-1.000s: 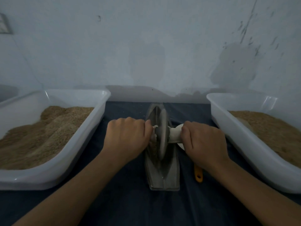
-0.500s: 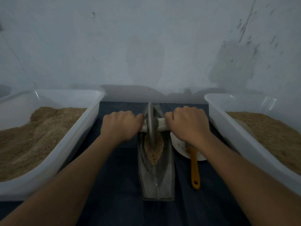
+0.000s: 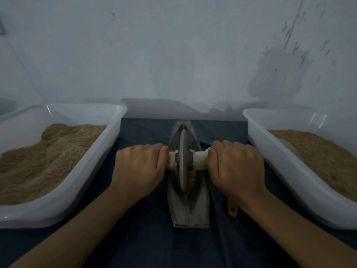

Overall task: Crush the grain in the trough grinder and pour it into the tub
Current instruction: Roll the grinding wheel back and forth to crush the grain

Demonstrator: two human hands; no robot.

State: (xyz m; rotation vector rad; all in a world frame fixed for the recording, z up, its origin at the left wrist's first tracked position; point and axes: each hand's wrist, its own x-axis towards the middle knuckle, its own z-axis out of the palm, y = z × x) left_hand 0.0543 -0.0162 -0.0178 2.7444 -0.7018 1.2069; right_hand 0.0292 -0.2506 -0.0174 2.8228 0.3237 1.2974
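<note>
A grey boat-shaped trough grinder [image 3: 188, 213] lies lengthwise on the dark cloth between two tubs. Its metal wheel [image 3: 183, 161] stands upright in the trough's middle on a white-wrapped axle handle [image 3: 199, 160]. My left hand [image 3: 139, 167] grips the axle's left end and my right hand [image 3: 237, 165] grips its right end. A little brown grain [image 3: 191, 176] shows in the trough just right of the wheel. A white tub [image 3: 90, 167] of grain sits at the left, another white tub [image 3: 280, 167] of grain at the right.
An orange handle [image 3: 232, 210] pokes out from under my right wrist, beside the trough. A pale stained wall rises directly behind the table. Dark cloth [image 3: 173, 248] covers the table in front of the grinder.
The wheel rolled from the trough's far end back toward me to its middle, both hands moving with it. It now covers most of the grain, and my right wrist hides the white scoop.
</note>
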